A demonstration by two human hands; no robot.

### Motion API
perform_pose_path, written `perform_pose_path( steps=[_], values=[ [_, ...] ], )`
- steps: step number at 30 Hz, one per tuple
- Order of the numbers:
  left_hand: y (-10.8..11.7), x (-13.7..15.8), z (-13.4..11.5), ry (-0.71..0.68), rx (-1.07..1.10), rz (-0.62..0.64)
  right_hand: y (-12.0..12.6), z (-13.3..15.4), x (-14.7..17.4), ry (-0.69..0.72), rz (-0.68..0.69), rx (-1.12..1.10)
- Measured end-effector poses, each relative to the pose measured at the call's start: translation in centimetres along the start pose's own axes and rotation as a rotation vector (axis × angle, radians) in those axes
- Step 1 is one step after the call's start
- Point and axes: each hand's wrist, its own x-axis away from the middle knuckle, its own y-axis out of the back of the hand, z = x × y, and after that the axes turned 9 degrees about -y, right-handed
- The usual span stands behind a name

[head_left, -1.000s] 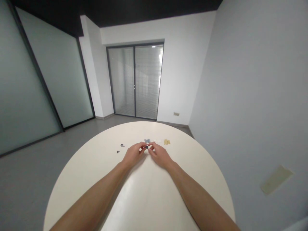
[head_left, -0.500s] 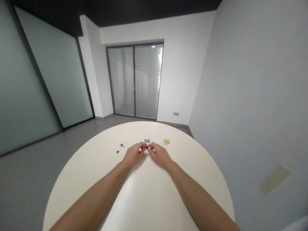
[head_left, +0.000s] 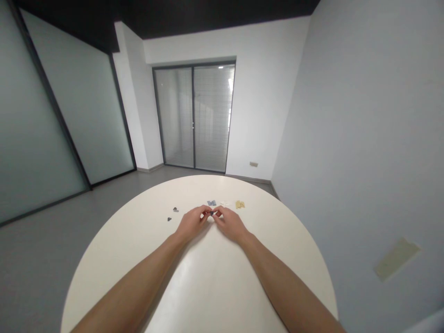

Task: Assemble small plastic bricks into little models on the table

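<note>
Over the white round table (head_left: 215, 286), my left hand (head_left: 192, 222) and my right hand (head_left: 229, 223) meet fingertip to fingertip. Both are closed in a pinch on one small dark piece (head_left: 212, 213), too small to make out its kind. Just beyond the fingers lie a group of blue-grey pieces (head_left: 211, 202), some white pieces (head_left: 225, 203) and a group of yellow pieces (head_left: 240, 204). Left of my left hand rest a small dark and grey piece (head_left: 175, 209) and another small dark piece (head_left: 169, 219).
The table's curved far edge (head_left: 208, 175) faces a glass double door (head_left: 193, 120) with blinds. A plain wall (head_left: 364, 138) stands close on the right, and frosted glass panels (head_left: 76, 101) on the left.
Hardly anything differs. Both hands stay at the same spot with the dark piece between their fingertips, and the pieces on the table lie as before.
</note>
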Motion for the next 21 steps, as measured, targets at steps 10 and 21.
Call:
perform_pose_path(
  steps=[10, 21],
  values=[
    [0.02, 0.00, -0.02, 0.003, 0.010, -0.004, -0.03, -0.08, 0.00, -0.001, -0.014, 0.030],
    [-0.03, -0.03, 0.13, -0.014, 0.020, 0.006, 0.02, -0.12, -0.06, 0.015, -0.010, 0.047]
  ],
)
